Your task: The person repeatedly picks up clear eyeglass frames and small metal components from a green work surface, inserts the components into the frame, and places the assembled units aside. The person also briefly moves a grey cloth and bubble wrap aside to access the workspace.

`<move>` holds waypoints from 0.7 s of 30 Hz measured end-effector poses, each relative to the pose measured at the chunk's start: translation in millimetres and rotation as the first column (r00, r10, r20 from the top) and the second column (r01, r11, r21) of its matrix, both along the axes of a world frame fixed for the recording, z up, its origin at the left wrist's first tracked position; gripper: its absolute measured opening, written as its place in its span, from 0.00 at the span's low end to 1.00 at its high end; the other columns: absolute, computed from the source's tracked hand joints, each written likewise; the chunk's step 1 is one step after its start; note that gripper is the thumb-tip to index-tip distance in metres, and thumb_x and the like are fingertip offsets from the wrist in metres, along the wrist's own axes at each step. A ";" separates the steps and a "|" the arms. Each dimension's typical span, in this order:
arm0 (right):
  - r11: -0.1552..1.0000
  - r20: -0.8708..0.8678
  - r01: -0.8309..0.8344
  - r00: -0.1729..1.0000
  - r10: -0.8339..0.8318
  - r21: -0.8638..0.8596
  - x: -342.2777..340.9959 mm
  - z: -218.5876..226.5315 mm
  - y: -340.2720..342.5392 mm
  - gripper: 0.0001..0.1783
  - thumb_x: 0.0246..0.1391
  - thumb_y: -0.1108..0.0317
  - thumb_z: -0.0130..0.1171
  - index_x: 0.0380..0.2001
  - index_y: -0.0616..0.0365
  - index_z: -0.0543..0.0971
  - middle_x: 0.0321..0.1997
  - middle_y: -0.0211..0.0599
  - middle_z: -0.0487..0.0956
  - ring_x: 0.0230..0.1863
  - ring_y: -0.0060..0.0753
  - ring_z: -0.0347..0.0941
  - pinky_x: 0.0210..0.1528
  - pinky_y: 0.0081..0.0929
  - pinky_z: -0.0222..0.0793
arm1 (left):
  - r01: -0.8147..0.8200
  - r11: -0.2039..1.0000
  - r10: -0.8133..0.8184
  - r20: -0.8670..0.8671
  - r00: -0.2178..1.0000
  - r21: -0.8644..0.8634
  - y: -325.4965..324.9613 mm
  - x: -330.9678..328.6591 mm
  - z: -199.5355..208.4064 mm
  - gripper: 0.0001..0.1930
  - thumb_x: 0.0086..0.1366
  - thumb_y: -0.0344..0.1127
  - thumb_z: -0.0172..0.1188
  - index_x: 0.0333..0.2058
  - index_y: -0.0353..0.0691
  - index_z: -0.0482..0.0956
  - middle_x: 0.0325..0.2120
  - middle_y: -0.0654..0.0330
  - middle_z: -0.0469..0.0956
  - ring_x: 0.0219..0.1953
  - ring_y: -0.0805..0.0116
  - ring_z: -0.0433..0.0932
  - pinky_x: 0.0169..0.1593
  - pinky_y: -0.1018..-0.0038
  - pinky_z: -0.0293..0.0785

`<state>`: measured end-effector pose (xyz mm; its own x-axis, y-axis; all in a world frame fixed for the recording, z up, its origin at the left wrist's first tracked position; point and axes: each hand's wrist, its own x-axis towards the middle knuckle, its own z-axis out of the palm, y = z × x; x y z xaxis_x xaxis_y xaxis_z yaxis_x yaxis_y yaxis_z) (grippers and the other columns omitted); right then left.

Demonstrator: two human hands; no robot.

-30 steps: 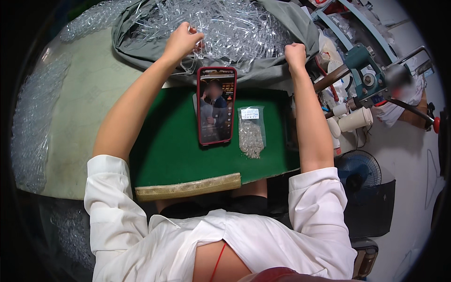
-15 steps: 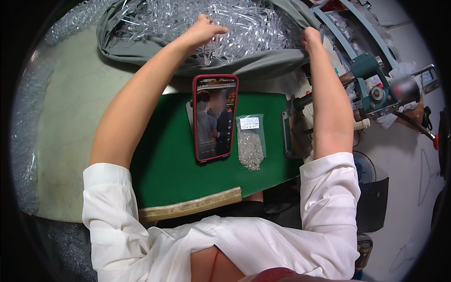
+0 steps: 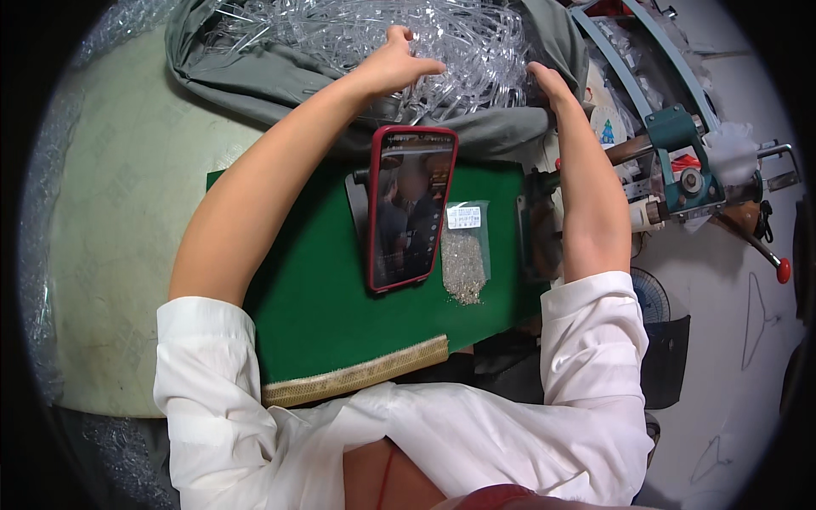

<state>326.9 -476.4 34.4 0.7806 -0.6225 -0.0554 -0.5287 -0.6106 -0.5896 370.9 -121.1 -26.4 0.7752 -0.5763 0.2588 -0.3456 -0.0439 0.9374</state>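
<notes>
A large heap of thin, clear plastic pieces (image 3: 476,64) fills an open grey-green cloth bag (image 3: 255,110) at the far side of the table. Over the middle of the heap is my left hand (image 3: 398,66), its thumb stretched out to the right and apart from the fingers; nothing shows in it. At the heap's right side, inside the bag's rim, my right hand (image 3: 550,82) reaches in with fingers apart. Its fingertips are against or just above the plastic pieces; I cannot tell which.
A red-cased phone (image 3: 412,212) leans on a stand over a green mat (image 3: 314,331). Beside it lies a small clear bag of glittery grains (image 3: 464,263). A teal hand-lever machine (image 3: 680,170) stands at the right, a fan (image 3: 650,297) below it. Clear wrap (image 3: 51,212) lines the left edge.
My left hand has shifted right over the heap. My right hand has left the bag's rim and moved in to the plastic pieces. The view has shifted slightly.
</notes>
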 end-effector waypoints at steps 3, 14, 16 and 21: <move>0.995 0.203 -0.052 0.977 0.069 -0.090 -2.0 -10.6 18.4 0.32 0.43 0.41 0.58 0.33 0.65 0.78 0.31 0.36 0.73 0.32 0.32 0.66 0.35 0.28 0.62 | 0.089 0.996 -0.089 0.040 0.995 0.015 1.3 -3.8 0.9 0.56 0.46 0.57 0.70 0.57 0.17 0.50 0.39 0.40 0.74 0.42 0.56 0.76 0.46 0.71 0.71; 0.861 0.148 -0.068 0.989 -0.008 0.503 0.3 -27.5 -36.4 0.54 0.34 0.23 0.58 0.61 0.46 0.64 0.59 0.32 0.66 0.40 0.27 0.65 0.35 0.20 0.67 | 0.231 0.972 -0.230 -0.029 0.973 0.033 -15.4 -2.3 9.6 0.36 0.48 0.41 0.70 0.54 0.33 0.68 0.42 0.49 0.77 0.44 0.65 0.74 0.48 0.70 0.70; 0.885 0.191 -0.104 0.981 0.018 0.454 1.7 -31.9 -15.0 0.54 0.34 0.22 0.56 0.58 0.47 0.65 0.55 0.31 0.67 0.37 0.24 0.64 0.31 0.17 0.64 | 0.276 0.960 -0.275 0.024 0.961 -0.055 -2.5 4.0 9.4 0.34 0.48 0.41 0.70 0.53 0.35 0.69 0.40 0.53 0.78 0.41 0.69 0.74 0.45 0.71 0.71; 0.826 0.162 -0.038 0.985 -0.065 0.563 -1.7 -24.2 5.1 0.59 0.30 0.19 0.54 0.59 0.52 0.62 0.49 0.33 0.65 0.34 0.21 0.61 0.22 0.08 0.62 | 0.363 0.922 -0.372 -0.046 0.927 -0.136 1.9 4.1 7.5 0.38 0.47 0.43 0.71 0.56 0.33 0.67 0.42 0.54 0.78 0.41 0.69 0.75 0.45 0.72 0.70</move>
